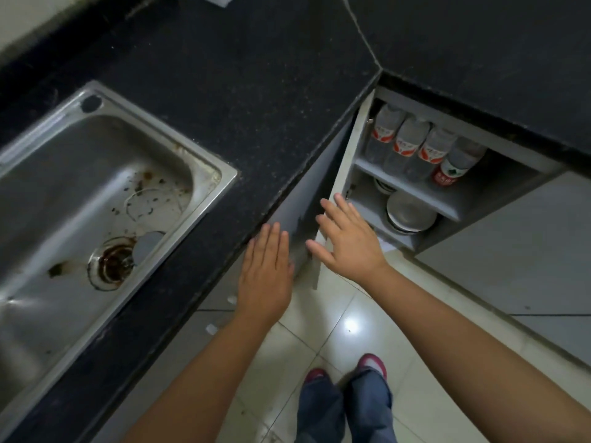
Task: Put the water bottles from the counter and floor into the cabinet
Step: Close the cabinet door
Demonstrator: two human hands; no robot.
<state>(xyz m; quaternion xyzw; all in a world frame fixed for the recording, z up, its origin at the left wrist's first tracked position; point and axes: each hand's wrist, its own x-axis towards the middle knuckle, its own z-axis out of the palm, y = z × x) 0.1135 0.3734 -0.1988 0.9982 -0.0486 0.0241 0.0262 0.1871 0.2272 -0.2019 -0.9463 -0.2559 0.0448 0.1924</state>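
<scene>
Several clear water bottles (pixel 412 145) with red labels stand in a row on the upper shelf of the open cabinet (pixel 406 187) under the black counter (pixel 243 91). The grey cabinet door (pixel 323 193) is swung open toward me. My left hand (pixel 267 273) is flat with straight fingers against the door's outer face. My right hand (pixel 347 236) is spread with straight fingers over the door's edge and holds nothing.
White bowls and plates (pixel 409 212) are stacked on the cabinet's lower shelf. A stained steel sink (pixel 96 193) is set into the counter at the left. Pale floor tiles (pixel 351 324) lie below, with my feet in red shoes (pixel 372 364) near the bottom.
</scene>
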